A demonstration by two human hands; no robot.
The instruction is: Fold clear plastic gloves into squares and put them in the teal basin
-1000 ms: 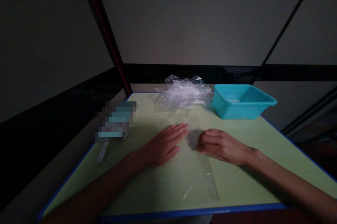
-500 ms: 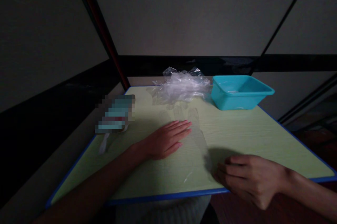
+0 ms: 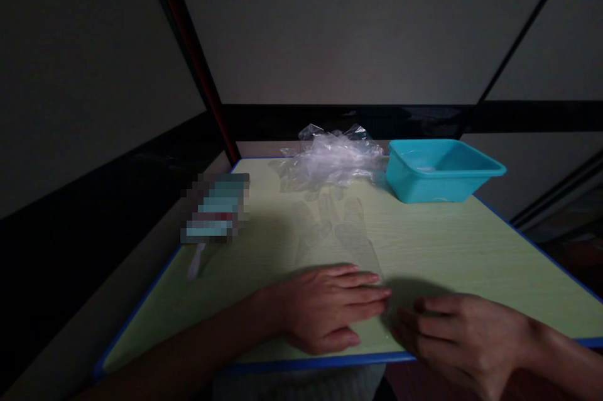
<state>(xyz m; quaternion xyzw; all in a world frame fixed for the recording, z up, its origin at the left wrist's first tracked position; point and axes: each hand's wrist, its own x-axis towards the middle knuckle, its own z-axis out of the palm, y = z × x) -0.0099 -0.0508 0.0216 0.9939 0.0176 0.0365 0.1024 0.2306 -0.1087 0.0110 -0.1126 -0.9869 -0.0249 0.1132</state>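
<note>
A thin, see-through disposable plastic glove (image 3: pixel 355 234) lies flat on the table, its fingers pointing to the far side. My left hand (image 3: pixel 334 307) rests palm down across the lower part of the glove near the front edge, fingers stretched out and pointing right. Close to those fingertips, my right hand (image 3: pixel 466 338) is closed at the glove's lower right edge, knuckles up. The edge of the glove runs in under its curled fingers, whose tips are partly hidden in shadow.
A crumpled clear plastic bag (image 3: pixel 336 159) with whitish contents lies at the back. Right of it stands a turquoise plastic basin (image 3: pixel 433 184). On the left are a blurred-out flat object (image 3: pixel 217 206) and a small white strip (image 3: pixel 195 261). The table (image 3: pixel 471 250) has a blue rim.
My left hand has slid over the glove toward me and to the right, uncovering the glove's middle. My right hand stays closed at about the same place. The view has shifted slightly.
</note>
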